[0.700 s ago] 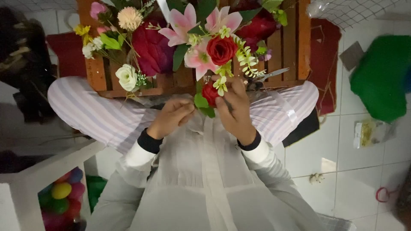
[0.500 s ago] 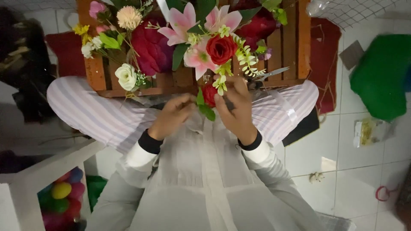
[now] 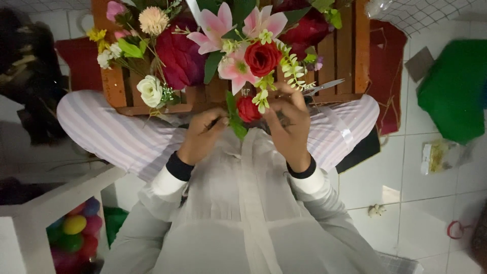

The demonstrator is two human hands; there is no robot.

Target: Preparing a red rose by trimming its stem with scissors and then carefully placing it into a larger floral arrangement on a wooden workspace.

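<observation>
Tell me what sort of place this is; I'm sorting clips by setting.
Probably a home floor used for craft work: white floor tiles, a wooden crate of artificial flowers, and both hands working a red rose stem.

Hidden stems, cropped blooms, blurred corners

The left hand (image 3: 203,134) and right hand (image 3: 290,127) cover the stems of the bouquet (image 3: 238,56), so the grip of the fingers cannot be told. The top edge cuts off the lilies (image 3: 223,28) and the wooden crate (image 3: 350,45). The scissors (image 3: 324,86) are half behind leaves. The green cloth (image 3: 454,91) runs off the right edge; the coloured balls (image 3: 76,236) are blurred.
</observation>
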